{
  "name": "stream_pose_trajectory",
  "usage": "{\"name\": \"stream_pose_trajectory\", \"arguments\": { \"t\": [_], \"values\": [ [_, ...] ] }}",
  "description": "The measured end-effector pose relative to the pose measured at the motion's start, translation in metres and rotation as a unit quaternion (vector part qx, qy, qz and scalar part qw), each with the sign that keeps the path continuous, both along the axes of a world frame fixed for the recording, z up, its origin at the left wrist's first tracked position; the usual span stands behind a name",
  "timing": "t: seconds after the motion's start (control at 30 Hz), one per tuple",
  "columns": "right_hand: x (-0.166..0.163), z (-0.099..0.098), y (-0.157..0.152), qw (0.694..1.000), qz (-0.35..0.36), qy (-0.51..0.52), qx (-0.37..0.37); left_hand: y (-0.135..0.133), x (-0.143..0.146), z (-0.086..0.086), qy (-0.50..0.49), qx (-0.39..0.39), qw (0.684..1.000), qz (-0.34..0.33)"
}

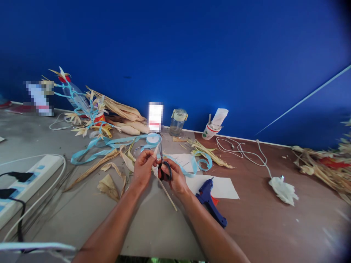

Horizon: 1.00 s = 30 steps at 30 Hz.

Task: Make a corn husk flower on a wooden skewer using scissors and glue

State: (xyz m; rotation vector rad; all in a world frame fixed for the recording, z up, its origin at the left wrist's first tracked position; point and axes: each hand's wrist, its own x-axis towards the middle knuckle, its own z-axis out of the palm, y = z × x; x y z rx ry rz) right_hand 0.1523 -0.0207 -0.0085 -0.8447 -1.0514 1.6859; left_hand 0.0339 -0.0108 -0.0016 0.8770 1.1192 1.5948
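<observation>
Pinching a pale strip (156, 149) in your left hand (144, 167), you have your right hand (176, 176) clamped on black-handled scissors (161, 150) mid-tabletop (153, 237), blades pointing toward the smooth blue wall (175, 54). The near edge runs below your forearms. Flat blue ribbon (128, 138) and dry, wrinkled husks (108, 186) crowd your left side; a glue gun (207, 191) lies just beside your right forearm. The cup's (208, 132) green mark is too small to read.

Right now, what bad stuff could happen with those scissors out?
The scissors might nick the left hand, which is close to the blades. Their tips look near the blue ribbon roll, so it could get snipped. And the right forearm might bump the glue gun beside it; I can't tell whether that's hot.
</observation>
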Motion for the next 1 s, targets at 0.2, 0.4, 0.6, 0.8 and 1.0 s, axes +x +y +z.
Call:
{"name": "stream_pose_trajectory", "arguments": {
  "t": [0.2,0.4,0.6,0.8,1.0],
  "values": [
    [-0.0004,0.0072,-0.0017,1.0,-0.003,0.012,-0.002,-0.0033,0.0038,0.0069,0.071,-0.013,0.997,-0.017],
    [-0.001,0.0065,-0.0019,1.0,-0.01,0.017,0.001,-0.0038,0.0044,0.007,0.069,-0.019,0.997,-0.014],
    [-0.0012,0.0048,-0.0011,1.0,-0.017,0.019,0.01,-0.0036,0.0046,0.0072,0.078,-0.019,0.997,-0.008],
    [-0.002,0.0051,-0.0005,1.0,-0.018,0.023,0.006,-0.0035,0.005,0.0054,0.078,-0.01,0.997,-0.016],
    [-0.0035,0.0041,-0.0005,1.0,-0.023,0.022,0.0,-0.0039,0.0057,0.007,0.073,-0.011,0.997,-0.018]
  ]
}}
